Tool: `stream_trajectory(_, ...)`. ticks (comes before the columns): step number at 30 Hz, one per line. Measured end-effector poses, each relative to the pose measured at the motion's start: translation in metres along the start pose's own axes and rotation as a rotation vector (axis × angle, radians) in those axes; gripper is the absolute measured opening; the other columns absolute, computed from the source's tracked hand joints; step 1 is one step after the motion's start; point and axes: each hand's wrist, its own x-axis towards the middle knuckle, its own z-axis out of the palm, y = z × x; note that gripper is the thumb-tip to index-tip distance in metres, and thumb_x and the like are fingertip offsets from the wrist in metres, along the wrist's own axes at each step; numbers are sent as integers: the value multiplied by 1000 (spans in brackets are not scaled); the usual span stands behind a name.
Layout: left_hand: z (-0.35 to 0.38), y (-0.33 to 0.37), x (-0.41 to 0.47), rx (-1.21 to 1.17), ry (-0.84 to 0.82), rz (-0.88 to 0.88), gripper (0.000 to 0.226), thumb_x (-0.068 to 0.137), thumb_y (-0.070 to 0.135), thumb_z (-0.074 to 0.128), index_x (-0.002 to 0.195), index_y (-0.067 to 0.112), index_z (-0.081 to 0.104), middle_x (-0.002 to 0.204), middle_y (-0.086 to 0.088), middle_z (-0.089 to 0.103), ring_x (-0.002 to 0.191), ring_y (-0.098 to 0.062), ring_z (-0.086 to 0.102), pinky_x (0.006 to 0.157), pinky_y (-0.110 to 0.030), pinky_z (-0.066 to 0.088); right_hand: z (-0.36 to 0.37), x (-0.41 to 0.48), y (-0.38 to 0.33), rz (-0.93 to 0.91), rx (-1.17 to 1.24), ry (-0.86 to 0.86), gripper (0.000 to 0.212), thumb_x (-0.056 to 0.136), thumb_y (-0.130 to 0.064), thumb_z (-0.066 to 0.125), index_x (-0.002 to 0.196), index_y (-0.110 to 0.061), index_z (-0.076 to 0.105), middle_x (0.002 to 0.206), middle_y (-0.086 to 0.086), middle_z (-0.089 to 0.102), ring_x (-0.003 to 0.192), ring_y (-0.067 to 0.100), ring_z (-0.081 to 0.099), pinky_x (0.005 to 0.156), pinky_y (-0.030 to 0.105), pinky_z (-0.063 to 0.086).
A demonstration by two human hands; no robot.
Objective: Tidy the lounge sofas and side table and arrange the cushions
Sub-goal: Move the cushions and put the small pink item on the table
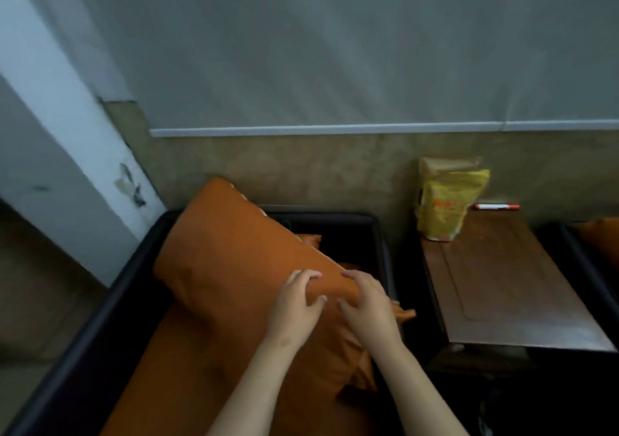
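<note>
A large orange cushion (234,254) leans tilted in a dark-framed sofa (100,318) with an orange seat pad (201,378). Both hands lie on the cushion's near right edge. My left hand (296,305) has its fingers curved over the fabric. My right hand (366,301) sits beside it, fingers bent over the cushion's edge. A second orange cushion (311,239) peeks out behind the big one. The wooden side table (502,288) stands to the right of the sofa.
A yellow packet (443,201) stands at the side table's back, with a red-and-white marker (495,206) behind it. Another sofa with an orange cushion (603,238) shows at the far right. A white pillar (67,154) rises left; the wall is close behind.
</note>
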Motion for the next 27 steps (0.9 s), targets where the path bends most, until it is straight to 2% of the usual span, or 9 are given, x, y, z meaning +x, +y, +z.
stream_trajectory(5,-20,-16,-11,-29,38,-26,31,90,21,64,119,30,56,118,13,50,113,-6,50,89,-13,37,17,8,-21,-10,-11,-21,48,86,-12,67,130,-25,53,133,-3,53,127,14,45,101,22,36)
stream_trajectory(12,-45,-46,-27,-14,69,-125,31,90,21,65,119,30,57,116,14,50,115,-6,51,94,-15,38,57,17,-44,-48,22,-93,49,87,-17,68,132,-25,52,136,-5,52,131,12,42,106,26,34)
stream_trajectory(16,-63,-63,-23,-29,150,-134,32,88,18,66,117,28,59,113,14,50,112,-6,52,96,-23,44,82,18,-60,-92,-34,-151,46,89,-19,66,132,-25,52,134,-6,53,132,12,40,107,24,31)
stream_trajectory(23,-94,-111,-1,-116,85,-86,33,89,18,66,119,30,58,114,15,49,112,-5,51,95,-21,45,120,38,-98,-20,-125,-67,45,90,-20,65,133,-25,51,135,-5,53,133,14,39,108,27,32)
stream_trajectory(27,-149,-155,17,-118,64,-39,33,89,18,66,119,29,58,114,15,50,111,-4,52,95,-26,47,167,50,-144,0,-96,-29,46,89,-18,66,132,-24,52,134,-7,53,131,11,40,103,20,31)
